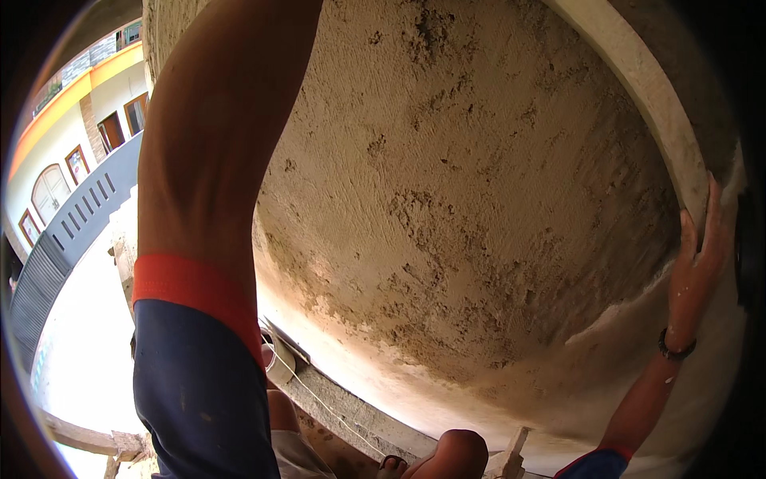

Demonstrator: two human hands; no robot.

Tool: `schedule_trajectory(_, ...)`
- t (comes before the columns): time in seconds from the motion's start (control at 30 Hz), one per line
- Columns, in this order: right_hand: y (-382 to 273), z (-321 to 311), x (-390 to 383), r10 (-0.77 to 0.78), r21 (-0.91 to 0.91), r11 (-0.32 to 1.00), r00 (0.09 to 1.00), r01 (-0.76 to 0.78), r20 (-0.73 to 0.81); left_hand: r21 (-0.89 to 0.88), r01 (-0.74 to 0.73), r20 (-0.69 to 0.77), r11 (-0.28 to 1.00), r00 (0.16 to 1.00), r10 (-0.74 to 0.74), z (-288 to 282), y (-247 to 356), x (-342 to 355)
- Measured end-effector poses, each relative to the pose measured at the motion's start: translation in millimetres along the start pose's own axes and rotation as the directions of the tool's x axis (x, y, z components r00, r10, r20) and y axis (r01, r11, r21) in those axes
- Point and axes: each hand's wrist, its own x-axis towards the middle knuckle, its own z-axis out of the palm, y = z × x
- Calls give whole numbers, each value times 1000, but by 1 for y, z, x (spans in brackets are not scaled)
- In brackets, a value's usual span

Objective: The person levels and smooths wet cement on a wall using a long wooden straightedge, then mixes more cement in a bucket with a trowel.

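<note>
Before me is a plastered wall (479,184), smooth and trowelled in places, rough, pitted and darker in others. A long pale straightedge bar (638,84), spattered with plaster, lies along its right side and curves in the wide view. My right hand (698,263) grips the bar's lower end, thumb on one side and fingers on the other. A dark bracelet (677,346) circles that wrist. My left arm (215,152), in a navy sleeve with a red cuff, reaches up past the top edge, so the left hand is out of sight.
Below stands a pale bucket (278,359) beside a thin cord (327,407) and a ledge. Near my knee (459,451) rises a piece of wood (511,455). Rough timber (80,435) crosses the lower left. Beyond are a grey gate (72,215) and a white-and-yellow building (56,160).
</note>
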Motion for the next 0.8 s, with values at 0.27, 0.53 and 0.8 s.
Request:
schedule_trajectory(0.27, -59, -25, -116, 119, 67, 987, 941, -147, 315, 107, 289, -84, 951, 956, -281, -55, -76, -154)
schedule_trajectory(0.53, -91, -28, -281, 61, 114, 984, 857, -139, 511, 186, 451, -135, 873, 892, -431, -100, -206, -289)
schedule_trajectory(0.8, -116, -29, -400, -59, 245, 961, 773, -127, 632, 154, 658, -247, 738, 748, -616, -139, -314, -426)
